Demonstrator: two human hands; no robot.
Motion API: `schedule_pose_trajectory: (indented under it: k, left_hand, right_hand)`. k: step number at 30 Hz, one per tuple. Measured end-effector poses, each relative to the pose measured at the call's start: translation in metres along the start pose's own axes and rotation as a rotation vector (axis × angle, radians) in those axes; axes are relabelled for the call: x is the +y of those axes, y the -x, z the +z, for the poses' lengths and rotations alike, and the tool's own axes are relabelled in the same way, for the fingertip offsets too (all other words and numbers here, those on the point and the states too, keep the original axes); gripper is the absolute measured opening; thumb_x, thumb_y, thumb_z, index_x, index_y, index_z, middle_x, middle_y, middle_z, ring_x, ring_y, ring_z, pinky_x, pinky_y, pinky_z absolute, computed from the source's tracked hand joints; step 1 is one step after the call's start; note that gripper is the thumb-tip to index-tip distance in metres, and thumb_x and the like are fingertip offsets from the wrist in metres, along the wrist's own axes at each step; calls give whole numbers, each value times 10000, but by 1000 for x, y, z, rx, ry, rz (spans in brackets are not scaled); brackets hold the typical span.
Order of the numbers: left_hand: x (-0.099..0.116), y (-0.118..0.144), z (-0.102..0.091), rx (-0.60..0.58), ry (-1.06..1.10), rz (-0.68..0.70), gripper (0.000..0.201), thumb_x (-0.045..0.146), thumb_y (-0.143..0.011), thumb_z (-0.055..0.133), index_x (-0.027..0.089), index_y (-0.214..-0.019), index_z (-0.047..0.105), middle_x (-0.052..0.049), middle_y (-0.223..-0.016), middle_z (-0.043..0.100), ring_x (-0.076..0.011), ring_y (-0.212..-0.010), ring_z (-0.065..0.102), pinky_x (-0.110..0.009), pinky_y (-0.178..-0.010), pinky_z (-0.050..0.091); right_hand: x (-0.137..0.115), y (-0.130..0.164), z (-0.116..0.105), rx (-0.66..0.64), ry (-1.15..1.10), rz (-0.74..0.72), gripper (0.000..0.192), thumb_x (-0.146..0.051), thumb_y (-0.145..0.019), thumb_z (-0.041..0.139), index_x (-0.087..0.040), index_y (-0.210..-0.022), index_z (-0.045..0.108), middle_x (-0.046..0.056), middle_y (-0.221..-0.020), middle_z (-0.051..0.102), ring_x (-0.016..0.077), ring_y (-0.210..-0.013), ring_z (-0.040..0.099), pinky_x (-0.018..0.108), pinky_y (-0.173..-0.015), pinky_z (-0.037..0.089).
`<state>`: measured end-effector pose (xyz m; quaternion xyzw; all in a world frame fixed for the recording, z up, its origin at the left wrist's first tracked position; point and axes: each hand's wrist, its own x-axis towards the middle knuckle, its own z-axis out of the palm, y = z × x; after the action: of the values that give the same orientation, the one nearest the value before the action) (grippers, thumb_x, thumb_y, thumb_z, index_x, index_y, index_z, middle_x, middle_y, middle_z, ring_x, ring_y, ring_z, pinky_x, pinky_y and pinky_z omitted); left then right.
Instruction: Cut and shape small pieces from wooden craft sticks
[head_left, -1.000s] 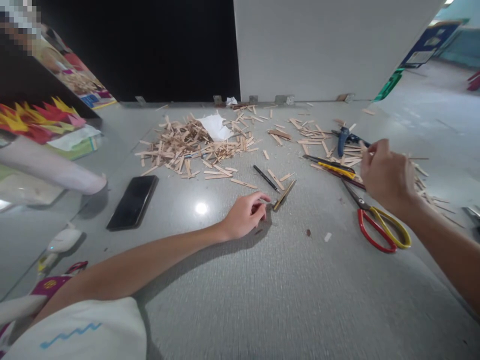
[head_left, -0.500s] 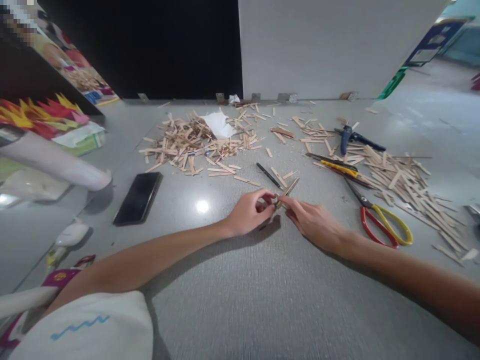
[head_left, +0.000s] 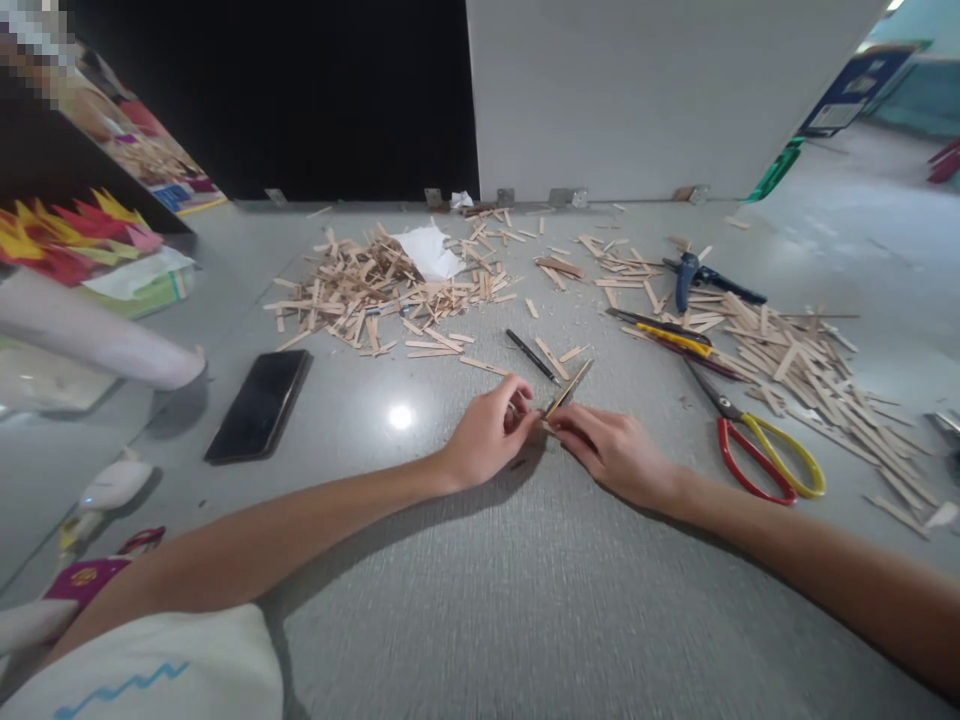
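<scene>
Both hands meet at the middle of the grey table (head_left: 525, 600). My left hand (head_left: 487, 435) pinches the near end of a small bundle of wooden sticks (head_left: 570, 386) that lies on the table and points away to the right. My right hand (head_left: 611, 452) touches the same end with its fingertips, the fingers curled around a small stick piece. A black pen (head_left: 531, 355) lies just beyond the hands.
Heaps of cut wooden sticks lie at the back left (head_left: 367, 290) and on the right (head_left: 810, 365). Red and yellow scissors (head_left: 757, 450), a yellow knife (head_left: 671, 335) and blue pliers (head_left: 690, 275) sit to the right. A black phone (head_left: 259, 403) lies left. Another person's arm (head_left: 97, 345) rests far left.
My right hand came down from the stick heap on the right to the stick bundle beside my left hand. My left hand stayed in place on the bundle.
</scene>
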<state>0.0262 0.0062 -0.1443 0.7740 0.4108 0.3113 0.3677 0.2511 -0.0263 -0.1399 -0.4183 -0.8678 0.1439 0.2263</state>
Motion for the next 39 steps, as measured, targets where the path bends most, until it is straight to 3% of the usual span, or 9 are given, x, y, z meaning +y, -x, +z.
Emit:
schedule_pose_trajectory:
  k: [4, 10, 15, 19, 23, 26, 30, 35, 39]
  left_hand:
    - [-5, -1, 0, -56, -75, 57, 141, 178, -1023, 560, 208, -913, 644, -9, -810, 719, -161, -723, 672, -272, -731, 525]
    - [-5, 0, 0, -87, -115, 92, 153, 166, -1017, 550, 203, -933, 672, -26, -824, 713, -173, -737, 673, -287, -742, 533]
    - [-5, 1, 0, -85, -137, 100, 155, 147, -1003, 547, 205, -938, 674, -25, -828, 716, -170, -724, 667, -290, -735, 538]
    - [-5, 0, 0, -79, -151, 101, 158, 159, -1010, 545, 206, -926, 671, -19, -811, 708, -166, -708, 657, -287, -721, 530]
    - [-6, 0, 0, -79, -157, 104, 159, 168, -1014, 545, 208, -920, 667, -16, -797, 702, -164, -698, 657, -277, -703, 518]
    - [-5, 0, 0, -79, -159, 109, 163, 167, -1013, 540, 210, -917, 664, -12, -795, 699, -161, -692, 653, -274, -706, 516]
    - [-4, 0, 0, -78, -162, 115, 171, 155, -1008, 525, 211, -926, 663, -7, -791, 695, -154, -672, 634, -275, -706, 506]
    - [-4, -1, 0, -78, -166, 116, 165, 146, -997, 532, 207, -911, 660, -13, -805, 706, -155, -674, 633, -272, -697, 500]
    - [-5, -1, 1, -78, -170, 122, 163, 144, -996, 538, 203, -905, 660, -13, -801, 707, -152, -664, 628, -269, -688, 494]
  right_hand:
    - [0, -3, -4, 32, 107, 65, 355, -258, -1134, 344, -211, -1319, 643, 162, -1387, 716, 253, -1034, 785, 345, -716, 631]
    - [17, -6, -11, 81, 275, 238, 394, -250, -1103, 330, -149, -1094, 711, 169, -1069, 753, 262, -783, 741, 378, -624, 601]
    - [18, -7, -13, 31, 272, 57, 436, -297, -1094, 438, -198, -1471, 634, 192, -1579, 610, 337, -1133, 736, 462, -767, 663]
    - [22, -7, -10, 35, 254, -49, 397, -303, -1090, 474, -168, -1382, 706, 189, -1452, 721, 383, -1255, 664, 613, -1041, 587]
    - [25, -4, -8, 150, 316, 104, 339, -284, -1084, 463, -153, -1160, 766, 224, -1234, 797, 401, -1145, 684, 636, -989, 588]
    - [26, -4, -8, 148, 365, 103, 371, -295, -1070, 482, -134, -1297, 728, 242, -1463, 693, 444, -1377, 594, 678, -1087, 528]
    - [32, -7, -5, 3, 269, 14, 478, -316, -1071, 471, -215, -1513, 625, 145, -1675, 535, 404, -1609, 385, 688, -1227, 417]
    - [34, -5, -4, 151, 261, 84, 370, -254, -1072, 446, -147, -1272, 738, 229, -1345, 753, 408, -1374, 637, 680, -1126, 522]
    - [33, -5, -4, 199, 245, 12, 335, -198, -1073, 452, -139, -1266, 719, 228, -1398, 725, 390, -1396, 619, 623, -1114, 556]
